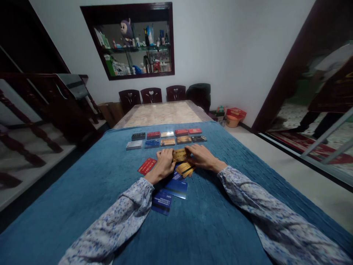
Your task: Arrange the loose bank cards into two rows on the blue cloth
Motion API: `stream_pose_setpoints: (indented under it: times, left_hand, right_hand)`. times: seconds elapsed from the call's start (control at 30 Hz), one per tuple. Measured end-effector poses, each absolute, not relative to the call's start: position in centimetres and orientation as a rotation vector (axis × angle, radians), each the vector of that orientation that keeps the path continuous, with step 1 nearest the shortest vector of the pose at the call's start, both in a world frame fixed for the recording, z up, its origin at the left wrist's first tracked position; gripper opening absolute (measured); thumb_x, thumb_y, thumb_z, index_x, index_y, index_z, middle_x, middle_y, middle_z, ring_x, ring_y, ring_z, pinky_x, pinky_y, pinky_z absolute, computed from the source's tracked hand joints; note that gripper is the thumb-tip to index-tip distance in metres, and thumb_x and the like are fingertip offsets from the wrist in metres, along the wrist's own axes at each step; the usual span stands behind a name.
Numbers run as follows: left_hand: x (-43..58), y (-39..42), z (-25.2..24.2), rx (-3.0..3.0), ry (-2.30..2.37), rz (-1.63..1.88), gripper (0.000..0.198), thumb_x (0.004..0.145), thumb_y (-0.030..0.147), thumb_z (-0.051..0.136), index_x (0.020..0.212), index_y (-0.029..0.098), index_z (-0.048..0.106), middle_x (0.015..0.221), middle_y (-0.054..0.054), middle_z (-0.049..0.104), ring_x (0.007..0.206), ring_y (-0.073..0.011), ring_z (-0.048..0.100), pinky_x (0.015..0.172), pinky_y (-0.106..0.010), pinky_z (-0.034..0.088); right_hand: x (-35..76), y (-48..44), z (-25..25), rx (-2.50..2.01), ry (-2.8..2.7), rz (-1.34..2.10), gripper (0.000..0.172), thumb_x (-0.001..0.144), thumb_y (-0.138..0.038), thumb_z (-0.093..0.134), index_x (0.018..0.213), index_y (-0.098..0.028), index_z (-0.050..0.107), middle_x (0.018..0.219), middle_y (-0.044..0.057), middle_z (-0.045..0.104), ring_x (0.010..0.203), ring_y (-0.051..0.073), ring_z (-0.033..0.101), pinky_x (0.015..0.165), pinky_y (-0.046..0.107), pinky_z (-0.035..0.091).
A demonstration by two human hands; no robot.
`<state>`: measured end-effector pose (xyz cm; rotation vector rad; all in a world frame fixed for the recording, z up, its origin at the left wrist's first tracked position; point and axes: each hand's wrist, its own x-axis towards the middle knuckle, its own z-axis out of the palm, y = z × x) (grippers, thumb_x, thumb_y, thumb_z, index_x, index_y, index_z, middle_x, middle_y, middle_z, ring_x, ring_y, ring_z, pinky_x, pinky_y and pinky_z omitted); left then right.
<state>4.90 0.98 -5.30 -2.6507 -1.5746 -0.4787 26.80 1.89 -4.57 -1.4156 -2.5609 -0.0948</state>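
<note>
In the head view, the gold card (180, 155) is held up between the two hands over the middle of the cloth, its long axis running left to right and its printed face towards the camera. The left hand (164, 163) has its fingers curled in on the card's left end; the right hand (202, 156) pinches its right end. Whether more cards sit behind it, I cannot tell.

Just below, loose gold cards (186, 168) lie fanned, and blue cards (176, 188) overlap nearer the camera. A red card (146, 166) slants beside the left hand. Past the hands, card stacks (167, 142) stand in two rows, close ahead; wider stretches of blue cloth (209, 221) spread to both sides. The cloth ends before the table's pale far top (160, 113). Dark chairs (151, 95) stand beyond, below a wall niche (173, 40).
</note>
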Motion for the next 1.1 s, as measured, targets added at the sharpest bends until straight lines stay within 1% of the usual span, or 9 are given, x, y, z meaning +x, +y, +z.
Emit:
stream_pose_setpoints:
  times: [0.27, 0.53, 0.67, 0.8, 0.87, 0.93, 1.03, 1.1]
  left_hand:
    - [4.8, 0.9, -4.6, -2.639, -1.531, -0.431, 0.035, 0.084, 0.020, 0.061, 0.118, 0.016, 0.054, 0.128, -0.016, 0.056, 0.120, -0.0311, 0.049, 0.100, -0.049, 0.035]
    - [5.4, 1.7, -4.2, -2.673, -1.486, -0.386, 0.036, 0.085, 0.022, 0.061, 0.120, 0.017, 0.056, 0.126, -0.015, 0.056, 0.120, -0.0322, 0.048, 0.100, -0.051, 0.036]
    - [5.7, 2.7, -3.7, -2.679, -1.465, -0.349, 0.039, 0.085, 0.024, 0.063, 0.122, 0.018, 0.056, 0.127, -0.015, 0.056, 0.123, -0.0335, 0.046, 0.101, -0.053, 0.035]
    - [6.0, 3.8, -2.8, -2.692, -1.449, -0.259, 0.039, 0.086, 0.026, 0.061, 0.123, 0.018, 0.055, 0.132, -0.016, 0.054, 0.126, -0.0351, 0.043, 0.100, -0.056, 0.036]
    - [6.2, 4.4, -2.5, -2.694, -1.436, -0.235, 0.037, 0.087, 0.026, 0.060, 0.122, 0.018, 0.056, 0.134, -0.017, 0.054, 0.126, -0.0352, 0.043, 0.100, -0.056, 0.036]
    - [6.4, 5.1, -2.4, -2.695, -1.421, -0.243, 0.034, 0.087, 0.027, 0.060, 0.120, 0.018, 0.057, 0.132, -0.016, 0.055, 0.124, -0.0346, 0.045, 0.101, -0.055, 0.036]
    - [6.6, 6.3, -2.5, -2.702, -1.421, -0.244, 0.031, 0.088, 0.028, 0.058, 0.118, 0.019, 0.060, 0.127, -0.014, 0.058, 0.121, -0.0337, 0.047, 0.100, -0.053, 0.037]
    - [6.8, 7.2, -2.6, -2.700, -1.430, -0.222, 0.032, 0.088, 0.029, 0.058, 0.118, 0.020, 0.060, 0.126, -0.014, 0.058, 0.121, -0.0339, 0.047, 0.098, -0.053, 0.038]
  right_hand:
    - [27.0, 1.9, -4.3, -1.429, -2.573, -0.121, 0.049, 0.088, -0.025, 0.064, 0.134, -0.013, 0.053, 0.123, 0.015, 0.065, 0.111, 0.027, 0.055, 0.082, 0.034, 0.040]
    - [27.6, 2.5, -4.3, -1.479, -2.556, -0.166, 0.055, 0.083, -0.030, 0.073, 0.134, -0.017, 0.055, 0.123, 0.016, 0.062, 0.113, 0.029, 0.052, 0.082, 0.035, 0.042]
    - [27.9, 3.1, -4.0, -1.497, -2.560, -0.172, 0.050, 0.084, -0.030, 0.072, 0.130, -0.019, 0.058, 0.124, 0.015, 0.060, 0.114, 0.029, 0.050, 0.083, 0.035, 0.042]
    - [28.0, 4.0, -3.2, -1.512, -2.591, -0.166, 0.044, 0.085, -0.029, 0.069, 0.127, -0.018, 0.059, 0.125, 0.015, 0.059, 0.115, 0.029, 0.049, 0.087, 0.038, 0.042]
    - [28.1, 4.5, -2.8, -1.539, -2.605, -0.158, 0.046, 0.084, -0.028, 0.069, 0.128, -0.018, 0.058, 0.125, 0.016, 0.059, 0.116, 0.030, 0.049, 0.088, 0.039, 0.043]
    - [28.1, 5.0, -2.5, -1.569, -2.605, -0.156, 0.046, 0.084, -0.026, 0.068, 0.128, -0.018, 0.058, 0.124, 0.016, 0.059, 0.117, 0.031, 0.049, 0.088, 0.040, 0.043]
    - [28.1, 5.8, -2.1, -1.604, -2.611, -0.147, 0.037, 0.085, -0.025, 0.066, 0.121, -0.018, 0.062, 0.123, 0.015, 0.060, 0.117, 0.031, 0.049, 0.088, 0.042, 0.044]
    - [28.2, 6.4, -2.0, -1.623, -2.616, -0.137, 0.034, 0.085, -0.025, 0.065, 0.118, -0.019, 0.063, 0.122, 0.015, 0.060, 0.117, 0.031, 0.049, 0.088, 0.041, 0.044]
